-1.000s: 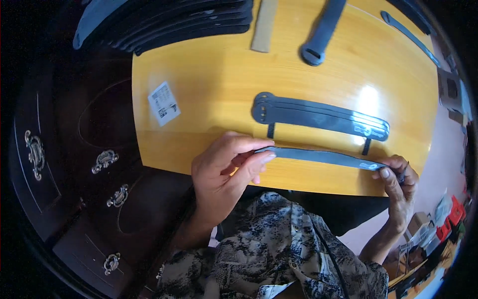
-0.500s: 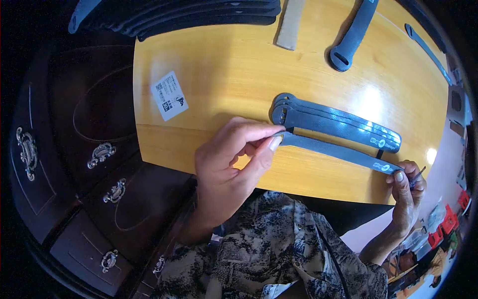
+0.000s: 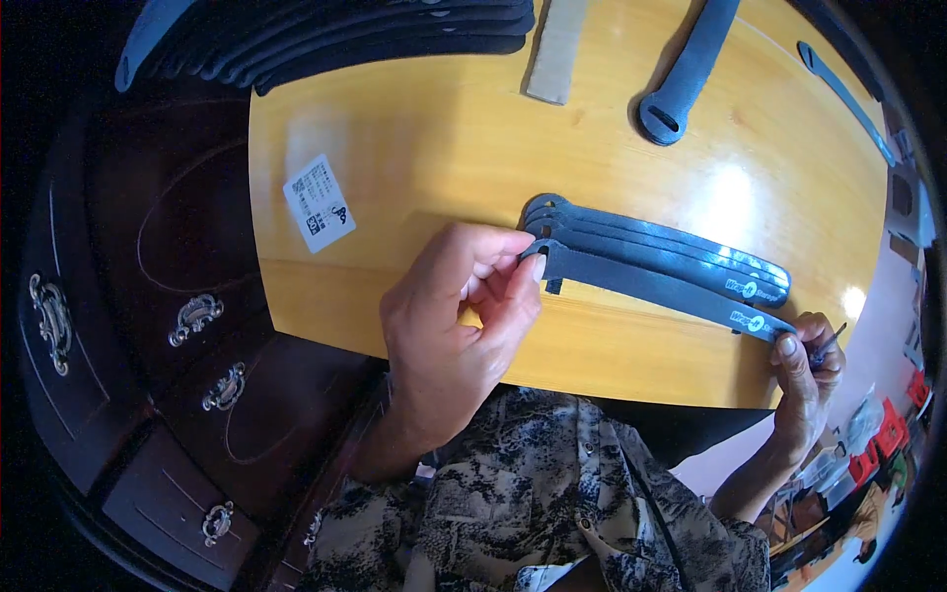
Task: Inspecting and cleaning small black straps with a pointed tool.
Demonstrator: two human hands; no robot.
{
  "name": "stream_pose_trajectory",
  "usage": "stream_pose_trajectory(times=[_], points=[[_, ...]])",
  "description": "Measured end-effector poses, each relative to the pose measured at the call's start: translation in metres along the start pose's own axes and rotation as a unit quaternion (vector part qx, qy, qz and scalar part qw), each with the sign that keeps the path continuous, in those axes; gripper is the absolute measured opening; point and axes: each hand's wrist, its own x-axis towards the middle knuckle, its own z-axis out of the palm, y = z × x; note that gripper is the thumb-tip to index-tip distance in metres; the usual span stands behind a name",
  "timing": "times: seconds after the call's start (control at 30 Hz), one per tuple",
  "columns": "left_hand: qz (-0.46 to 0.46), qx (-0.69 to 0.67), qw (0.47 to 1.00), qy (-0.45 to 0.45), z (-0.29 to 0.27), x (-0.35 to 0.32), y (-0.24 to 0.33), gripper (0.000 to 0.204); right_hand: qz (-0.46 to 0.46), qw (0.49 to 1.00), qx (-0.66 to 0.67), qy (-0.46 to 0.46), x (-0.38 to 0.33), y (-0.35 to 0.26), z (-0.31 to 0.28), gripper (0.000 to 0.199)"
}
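A long dark grey strap [image 3: 651, 288] stretches across the near part of the yellow wooden table [image 3: 424, 128]. My left hand [image 3: 459, 316] pinches its slotted left end between thumb and fingers. My right hand [image 3: 807, 365] pinches its right end at the table's near right edge. Just beyond it lies a small stack of matching grey straps [image 3: 661, 245], fanned at the left ends. The held strap rests against the near side of that stack.
A pile of several dark straps [image 3: 335, 35] lies along the far left edge. A tan strip [image 3: 555, 51], a single dark strap [image 3: 686, 74] and a thin strap [image 3: 848, 99] lie farther back. A white label [image 3: 319, 202] sits at left. Dark wooden drawers with metal handles [image 3: 197, 318] stand at left.
Both hands carried the held strap farther from me, up against the stack of straps. The view shifted a little, so the table sits lower and more to the right in the frame.
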Motion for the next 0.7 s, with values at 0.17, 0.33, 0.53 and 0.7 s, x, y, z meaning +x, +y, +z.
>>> stream_pose_trajectory(times=[0.17, 0.33, 0.53, 0.7], points=[[-0.004, 0.016, 1.000, 0.000, 0.001, 0.001, 0.000, 0.018, 0.006, 1.000, -0.007, 0.009, 0.000, -0.002, 0.002, 0.024], [-0.013, 0.015, 1.000, -0.001, 0.001, 0.001, 0.002, 0.018, 0.015, 1.000, -0.002, 0.010, 0.000, -0.003, 0.003, 0.023], [-0.014, 0.045, 0.999, 0.001, 0.000, 0.002, 0.004, 0.017, 0.011, 1.000, -0.002, -0.002, 0.002, -0.004, 0.006, 0.022], [-0.041, 0.063, 0.997, -0.007, 0.001, 0.003, 0.010, 0.016, 0.007, 1.000, -0.004, 0.005, 0.002, -0.003, 0.005, 0.022]])
